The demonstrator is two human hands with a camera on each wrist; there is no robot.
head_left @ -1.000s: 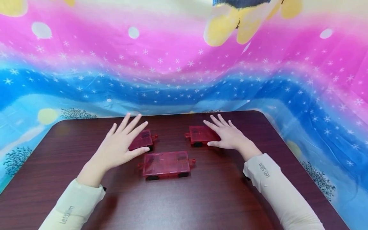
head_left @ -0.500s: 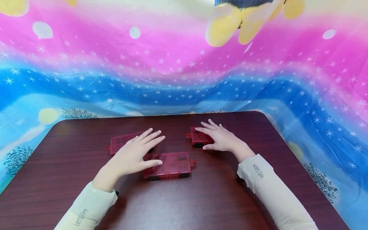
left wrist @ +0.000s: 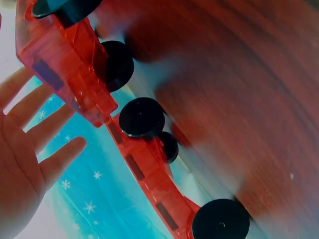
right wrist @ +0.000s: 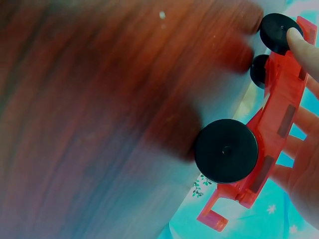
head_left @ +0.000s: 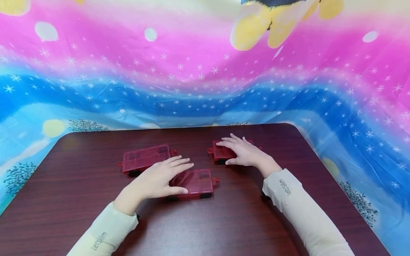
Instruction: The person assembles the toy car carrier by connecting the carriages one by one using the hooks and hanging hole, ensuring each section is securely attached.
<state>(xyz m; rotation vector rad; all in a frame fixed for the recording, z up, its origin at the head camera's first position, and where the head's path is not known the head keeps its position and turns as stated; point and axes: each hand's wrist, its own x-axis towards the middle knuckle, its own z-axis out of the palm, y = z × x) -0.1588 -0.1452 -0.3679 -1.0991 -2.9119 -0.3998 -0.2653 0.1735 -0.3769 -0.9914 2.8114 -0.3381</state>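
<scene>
1. Since one second ago your left hand (head_left: 157, 179) has left the far-left wheeled plate (head_left: 145, 158) and come down toward you onto the middle plate (head_left: 193, 182); your right hand (head_left: 245, 153) has only slid a little to the left on its own plate.

2. Far-left plate: it stands free on the dark table (head_left: 64, 199), on its black wheels, with no hand on it. It is near the middle plate but apart from it, so it is not coupled.

3. Middle plate: your left hand lies flat on its left part, fingers straight and a little spread, pressing and not gripping. The left wrist view shows the open fingers (left wrist: 37, 122) beside the red edges and black wheels (left wrist: 142, 118).

4. Right plate (head_left: 224, 153): your right hand covers most of it, with the fingers stretched over the top. In the right wrist view a fingertip (right wrist: 304, 47) sits at the plate's edge near one wheel (right wrist: 227, 150); it looks like resting more than pinching, but this view is blurred.

5. Progress, as I judge it: all three plates are separate, each hook end free. If you are joining them into a row, nothing is joined yet; you have only placed your hands on two of them, and the whole joining remains.
</scene>
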